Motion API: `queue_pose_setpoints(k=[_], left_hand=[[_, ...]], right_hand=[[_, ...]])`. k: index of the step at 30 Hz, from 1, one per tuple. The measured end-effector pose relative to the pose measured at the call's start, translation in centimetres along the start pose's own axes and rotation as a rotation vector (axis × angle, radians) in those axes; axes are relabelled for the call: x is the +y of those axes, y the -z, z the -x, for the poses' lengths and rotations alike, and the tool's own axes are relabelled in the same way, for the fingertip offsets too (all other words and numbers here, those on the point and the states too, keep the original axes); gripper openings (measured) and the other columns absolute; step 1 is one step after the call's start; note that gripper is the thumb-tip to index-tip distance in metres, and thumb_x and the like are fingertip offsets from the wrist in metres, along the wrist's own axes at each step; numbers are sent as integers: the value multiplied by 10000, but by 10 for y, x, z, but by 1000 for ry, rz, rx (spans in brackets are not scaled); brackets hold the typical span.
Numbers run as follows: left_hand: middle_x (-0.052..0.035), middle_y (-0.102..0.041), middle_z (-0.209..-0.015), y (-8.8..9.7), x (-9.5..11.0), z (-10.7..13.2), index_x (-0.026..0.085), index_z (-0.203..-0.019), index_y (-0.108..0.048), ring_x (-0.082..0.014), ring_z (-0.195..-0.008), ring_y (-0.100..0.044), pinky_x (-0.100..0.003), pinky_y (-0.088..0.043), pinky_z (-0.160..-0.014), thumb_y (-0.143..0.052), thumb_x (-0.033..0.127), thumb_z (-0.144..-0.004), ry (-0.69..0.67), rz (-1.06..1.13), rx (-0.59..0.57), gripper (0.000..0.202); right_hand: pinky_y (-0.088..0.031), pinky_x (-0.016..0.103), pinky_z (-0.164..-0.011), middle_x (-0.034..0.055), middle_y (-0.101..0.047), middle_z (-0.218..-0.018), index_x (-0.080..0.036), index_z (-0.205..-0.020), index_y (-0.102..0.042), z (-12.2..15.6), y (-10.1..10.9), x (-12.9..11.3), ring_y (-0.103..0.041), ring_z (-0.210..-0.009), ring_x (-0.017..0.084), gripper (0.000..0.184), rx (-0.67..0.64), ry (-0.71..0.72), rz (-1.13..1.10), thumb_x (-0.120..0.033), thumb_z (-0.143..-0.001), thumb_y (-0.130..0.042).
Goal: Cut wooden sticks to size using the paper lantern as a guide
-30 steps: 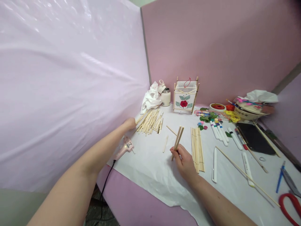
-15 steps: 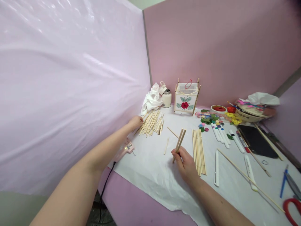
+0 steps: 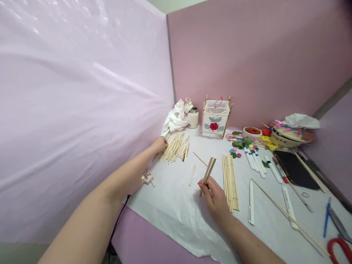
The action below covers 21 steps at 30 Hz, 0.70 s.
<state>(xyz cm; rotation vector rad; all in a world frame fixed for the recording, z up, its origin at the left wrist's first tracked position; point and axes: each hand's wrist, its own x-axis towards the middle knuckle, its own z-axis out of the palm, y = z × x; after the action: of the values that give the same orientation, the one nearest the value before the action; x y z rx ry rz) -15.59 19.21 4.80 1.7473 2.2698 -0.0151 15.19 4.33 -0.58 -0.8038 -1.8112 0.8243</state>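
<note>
My right hand (image 3: 216, 198) is closed around a few short wooden sticks (image 3: 208, 171), held tilted with their ends pointing up and away. A row of longer sticks (image 3: 230, 176) lies flat just to its right. My left hand (image 3: 159, 143) reaches out to the left edge of a loose pile of short sticks (image 3: 176, 147); its fingers are curled on the pile, and I cannot make out what they grip. A single short stick (image 3: 192, 174) lies between both hands.
A pink glue gun (image 3: 145, 178) with a black cord lies under my left forearm. A paper lantern (image 3: 215, 116), a small jar (image 3: 193, 117), marker pens (image 3: 255, 159), long skewers (image 3: 288, 212), a black pad (image 3: 295, 168) and red scissors (image 3: 339, 244) stand on the white sheet.
My left hand slid a little to the right along the stick pile. The right hand kept its sticks almost still. The camera view shifted slightly.
</note>
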Motion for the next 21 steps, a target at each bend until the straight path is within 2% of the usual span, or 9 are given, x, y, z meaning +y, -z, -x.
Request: queue_pose_setpoints(k=[7,11,14,18,21], left_hand=[[-89,-586,-1180,-5,10,-24,161,-1181,-573,-213,-1029,-598,-399,-520,-860,-578,341,-909,78,-74,17,326],[-92,-582,-1185,-4,14,-28,160,-1190,-568,-216,-1037,-597,-399,-520,-861,-588,338,-904,112,-85,43,337],[-98,-595,-1152,-2,18,-25,146,-1169,-575,-211,-1008,-602,-387,-517,-846,-584,359,-902,106,-61,72,341],[-106,-667,-942,3,21,-13,157,-968,-636,-241,-958,-601,-315,-460,-799,-633,344,-837,72,-3,112,229],[-82,-673,-831,9,22,-2,195,-885,-631,-247,-916,-598,-325,-426,-781,-605,344,-821,43,43,140,164]], right_hand=[[-415,277,-626,10,-512,-766,-216,-877,-526,-1,0,1,-511,-683,149,131,1,12,-13,-229,-959,-424],[-405,269,-625,5,-501,-767,-217,-881,-521,0,-1,2,-502,-681,142,127,-3,2,-30,-216,-960,-422],[-407,265,-626,4,-502,-771,-217,-889,-523,0,-1,2,-504,-682,140,126,-9,-5,-41,-208,-960,-419],[-415,269,-635,14,-520,-789,-213,-875,-525,-1,0,1,-511,-696,145,141,-8,0,-37,-214,-961,-413],[-411,268,-636,18,-528,-804,-213,-882,-525,-2,0,0,-509,-703,144,139,-9,-2,-28,-219,-963,-412]])
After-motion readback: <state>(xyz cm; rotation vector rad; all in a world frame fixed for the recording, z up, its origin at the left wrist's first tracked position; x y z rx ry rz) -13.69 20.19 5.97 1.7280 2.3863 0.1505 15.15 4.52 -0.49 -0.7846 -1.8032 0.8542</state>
